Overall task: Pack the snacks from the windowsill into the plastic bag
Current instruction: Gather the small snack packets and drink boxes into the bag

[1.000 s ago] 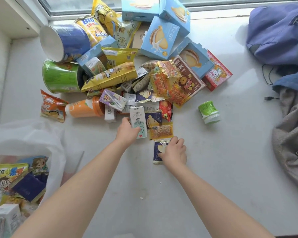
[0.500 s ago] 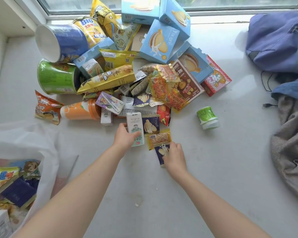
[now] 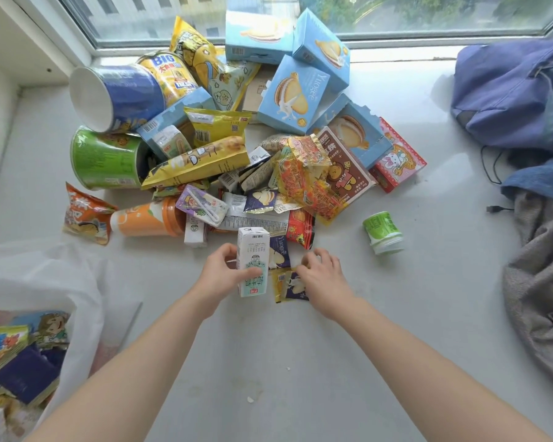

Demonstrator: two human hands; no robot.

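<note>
— What's in your left hand point(image 3: 219, 275)?

— The small milk carton point(image 3: 252, 261), up on end at the near edge of the snack pile point(image 3: 201, 164) on the windowsill point(image 3: 380, 330). My thumb lies across the printed front, my fingers wrap behind, and the hand is closed snugly round its middle.

— How will it handle, do you reckon?

— Stiff card walls with liquid inside, I'd say, so it's likely heavier than the crinkly stuff. The flat sides give a sure hold, but too hard a squeeze could buckle it or start a leak at a seam. Round the waist is the place to take it, which is where I have it.

— And the right hand point(image 3: 324, 282)?

— It's just beside the carton, fingers curved down over the little foil sachets point(image 3: 286, 287), gold and navy, lying flat on the sill. The fingertips are on them. Whether I've actually got a pinch on one I can't tell, because my own knuckles hide it.

— Fiddly things?

— Light, thin and slippery, by my guess. They lie so flat that a crimped edge is the place to nip, or I slide one until a finger gets under. The picture on them looks like a biscuit, so they're probably crushable.

— Where does it all go?

— Into the plastic bag point(image 3: 77, 282), open on my left and well apart from the pile, with a few packets inside already.
</note>
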